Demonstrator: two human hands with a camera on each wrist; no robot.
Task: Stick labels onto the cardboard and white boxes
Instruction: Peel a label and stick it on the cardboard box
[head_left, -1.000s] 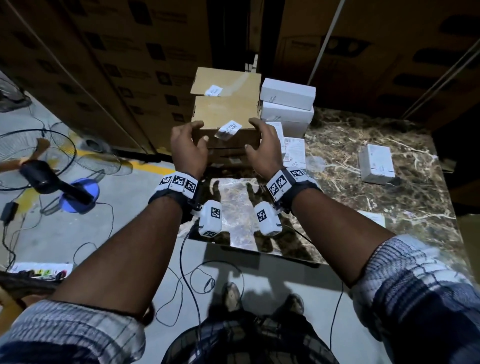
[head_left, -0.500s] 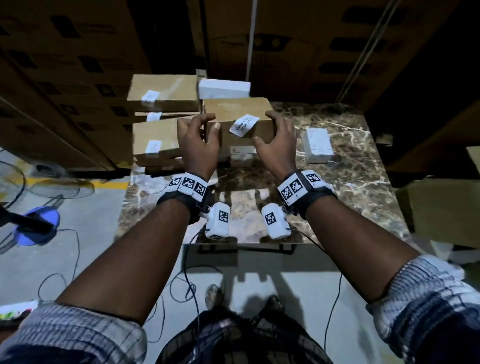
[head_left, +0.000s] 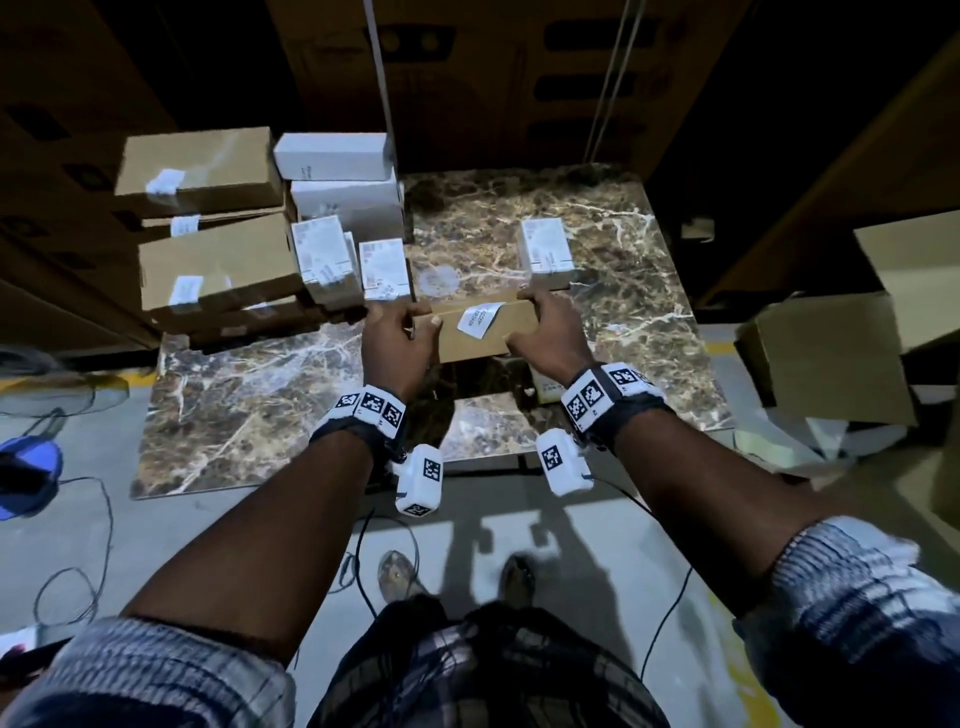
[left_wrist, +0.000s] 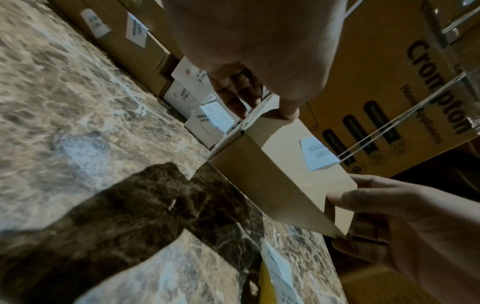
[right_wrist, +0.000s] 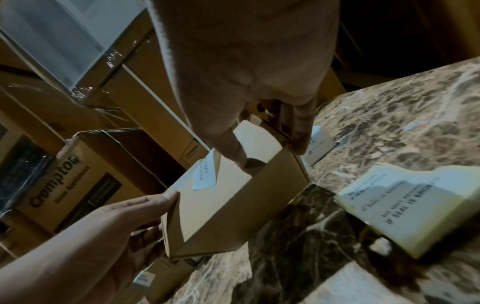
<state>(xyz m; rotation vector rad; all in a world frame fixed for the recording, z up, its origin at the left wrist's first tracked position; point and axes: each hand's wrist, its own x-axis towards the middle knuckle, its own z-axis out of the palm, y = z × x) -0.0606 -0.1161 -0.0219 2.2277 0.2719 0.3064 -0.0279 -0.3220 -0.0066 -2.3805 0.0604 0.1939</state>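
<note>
A small cardboard box hangs just above the marble table, held by its two ends. My left hand grips its left end and my right hand grips its right end. A white label sits loosely on the box top, one edge lifted. A stack of labelled cardboard boxes stands at the table's left, with white boxes beside it. A lone white box lies behind my right hand.
A sheet of labels lies on the table near its front edge, under my right wrist. Large printed cartons wall in the back. Open cartons stand at the right. Cables and a fan lie on the floor at the left.
Both hands have carried the cardboard box off the left stack, to the right and down toward the table's middle. The head view has swung right.
</note>
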